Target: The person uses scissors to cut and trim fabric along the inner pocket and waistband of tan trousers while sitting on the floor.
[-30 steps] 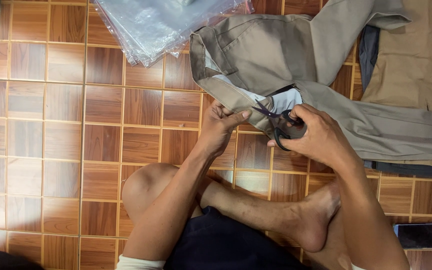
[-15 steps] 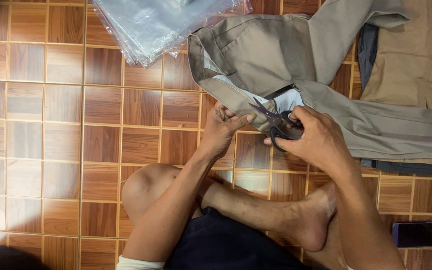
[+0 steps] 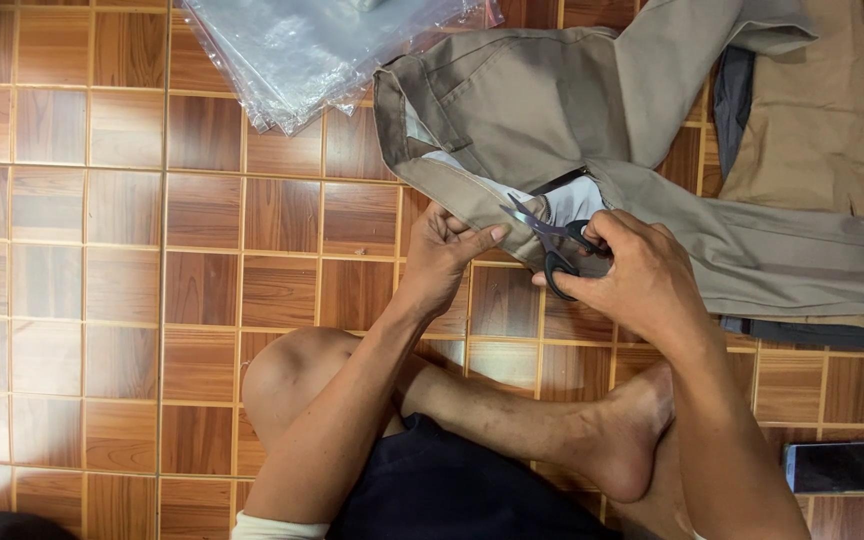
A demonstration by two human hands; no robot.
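A pair of khaki trousers (image 3: 542,100) lies spread on the brown tiled floor, waistband toward me, with a white pocket lining showing at the open fly. My left hand (image 3: 447,255) pinches the waistband edge. My right hand (image 3: 637,275) grips small black-handled scissors (image 3: 547,240), blades apart and pointing up-left at the waistband beside my left thumb.
A stack of clear plastic bags (image 3: 322,45) lies at the top of the floor. More tan and dark garments (image 3: 812,140) sit at the right. A phone (image 3: 832,466) rests on the tiles at lower right. My folded leg and bare foot (image 3: 622,440) lie below my hands.
The scissor blades have opened a little and shifted toward the waistband edge. My left hand keeps its pinch on the fabric.
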